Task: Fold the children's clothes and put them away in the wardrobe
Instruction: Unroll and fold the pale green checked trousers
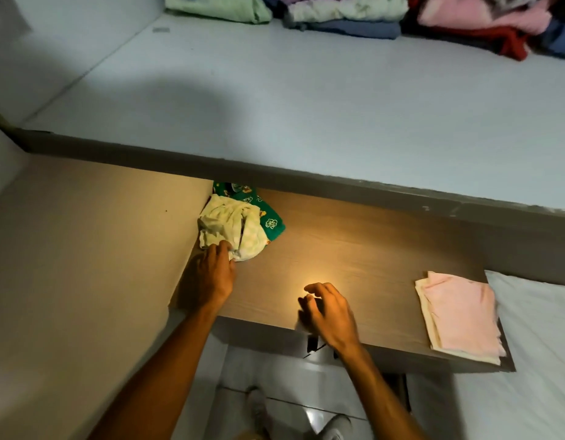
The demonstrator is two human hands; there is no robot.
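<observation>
A crumpled pale yellow-green children's garment [233, 228] lies on a green patterned one [270, 219] in the left back corner of the wooden wardrobe shelf [354, 249]. My left hand [212, 274] rests at its front edge, fingertips pressing on the cloth. My right hand [330, 312] hovers over the shelf's front edge, fingers curled and apart, holding nothing. A folded pink and cream garment [462, 315] lies at the shelf's right end.
A grey upper shelf [274, 100] overhangs the back of the wooden one and carries folded stacks: green [220, 7], white and blue [347, 17], pink and red [484, 20]. The wardrobe's side wall [84, 249] stands left. A white pillow [541, 344] lies right.
</observation>
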